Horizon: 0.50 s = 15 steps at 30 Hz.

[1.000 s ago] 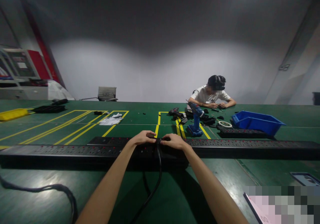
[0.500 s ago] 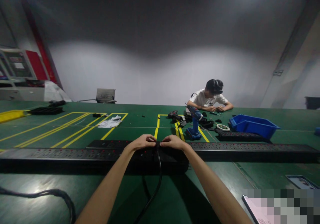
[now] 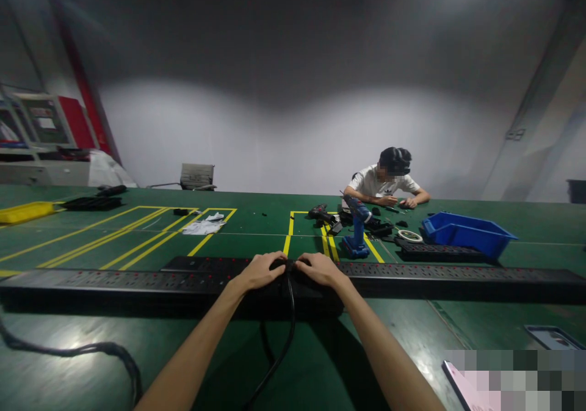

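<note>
Long black power strips [image 3: 114, 281] with rows of outlets and red dots lie across the table before me. A black power cord [image 3: 293, 316] rises over the front edge of the strips to a dark end between my hands. My left hand [image 3: 262, 270] pinches that end from the left, its thumb and fingers curled in. From the right, my right hand [image 3: 319, 269] closes on the same end, fingertips close to the left ones. The dark piece under the fingertips is mostly hidden.
A blue cordless drill [image 3: 356, 226] stands beyond the strips, near a blue bin [image 3: 464, 234] and a roll of tape [image 3: 409, 236]. Papers [image 3: 204, 224] lie at left. Across the table sits a person [image 3: 387, 179]. A thick black cable [image 3: 91, 350] lies front left.
My left hand has its thumb and fingers spread a little differently around the cord end. The whole view has shifted slightly; the strips stay in place.
</note>
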{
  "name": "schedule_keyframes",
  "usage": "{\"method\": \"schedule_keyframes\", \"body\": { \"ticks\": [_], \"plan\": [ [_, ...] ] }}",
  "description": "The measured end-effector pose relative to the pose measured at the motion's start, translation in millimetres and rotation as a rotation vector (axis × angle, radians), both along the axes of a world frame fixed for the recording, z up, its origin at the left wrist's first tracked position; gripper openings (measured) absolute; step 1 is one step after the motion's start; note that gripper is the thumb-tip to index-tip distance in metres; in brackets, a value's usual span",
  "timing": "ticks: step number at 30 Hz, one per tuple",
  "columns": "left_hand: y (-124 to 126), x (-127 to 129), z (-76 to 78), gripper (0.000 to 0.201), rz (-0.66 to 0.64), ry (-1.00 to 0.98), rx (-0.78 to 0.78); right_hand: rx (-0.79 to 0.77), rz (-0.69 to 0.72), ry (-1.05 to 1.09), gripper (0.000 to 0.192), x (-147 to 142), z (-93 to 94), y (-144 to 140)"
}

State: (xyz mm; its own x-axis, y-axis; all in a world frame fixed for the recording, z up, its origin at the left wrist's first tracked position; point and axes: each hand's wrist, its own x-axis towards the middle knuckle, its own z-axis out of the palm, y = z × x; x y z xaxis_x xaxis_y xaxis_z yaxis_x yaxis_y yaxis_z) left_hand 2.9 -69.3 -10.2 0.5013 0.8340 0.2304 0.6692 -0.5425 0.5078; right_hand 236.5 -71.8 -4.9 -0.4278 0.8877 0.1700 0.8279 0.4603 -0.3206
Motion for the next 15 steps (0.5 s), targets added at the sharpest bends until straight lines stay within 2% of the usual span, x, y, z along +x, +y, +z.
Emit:
{"method": "schedule_keyframes", "body": {
  "ticks": [3, 7, 15],
  "plan": [
    [-6.7, 4.2, 1.4, 0.038, 0.036, 0.048, 0.043, 0.001, -0.045, -0.056, 0.054, -0.8, -1.3, -0.8],
    [-9.5, 6.7, 0.1, 0.038, 0.059, 0.101, 0.111, 0.021, -0.025, -0.058, 0.050, -1.0, -2.3, 0.1],
    [-9.8, 8.9, 0.2, 0.037, 0.049, 0.099, 0.129, 0.030, -0.019, -0.029, 0.042, 0.8, -7.4, 4.3]
  ]
}}
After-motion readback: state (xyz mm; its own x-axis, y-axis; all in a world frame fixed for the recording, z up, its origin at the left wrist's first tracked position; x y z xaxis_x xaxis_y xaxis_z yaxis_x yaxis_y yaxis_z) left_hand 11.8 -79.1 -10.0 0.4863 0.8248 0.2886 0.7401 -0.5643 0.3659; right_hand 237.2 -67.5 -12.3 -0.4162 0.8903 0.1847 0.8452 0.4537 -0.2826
